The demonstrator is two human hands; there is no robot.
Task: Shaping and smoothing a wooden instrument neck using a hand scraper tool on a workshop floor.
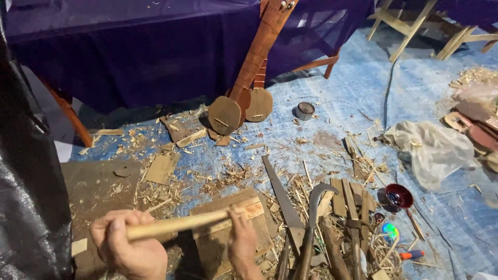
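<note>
On the floor: we're sitting low over a blue tarp [332,119] covered in shavings, purple cloth-draped table [129,46] behind.
Left hand [127,246]: fingers curled tight around the near end of a pale wooden stick [192,222], thumb pressed on top.
Right hand [244,243]: fingertips pinching the stick further along, near a flat wooden block [228,233]; the rest of the hand is cut off by the frame edge, so we can't tell more.
Stick: held nearly level, just above or resting on the block, can't tell which.
Step in hand: looks to us like positioning or checking the stick against the block, a shaping job by the look of the shavings.
Next move, our guess: needs a firm 2-hand hold and a tool picked up.
Tools nearby: a saw blade [280,194] and a curved dark blade [314,218], just right of the block.
Instruments: 2 small round-bodied stringed ones [241,106] leaning on the table.
Packages and labels: a crumpled whitish plastic bag [430,150] far right; a small round tin [305,110] near the instruments; a dark red bowl-shaped ladle [399,197]; no signs we can make out.
</note>
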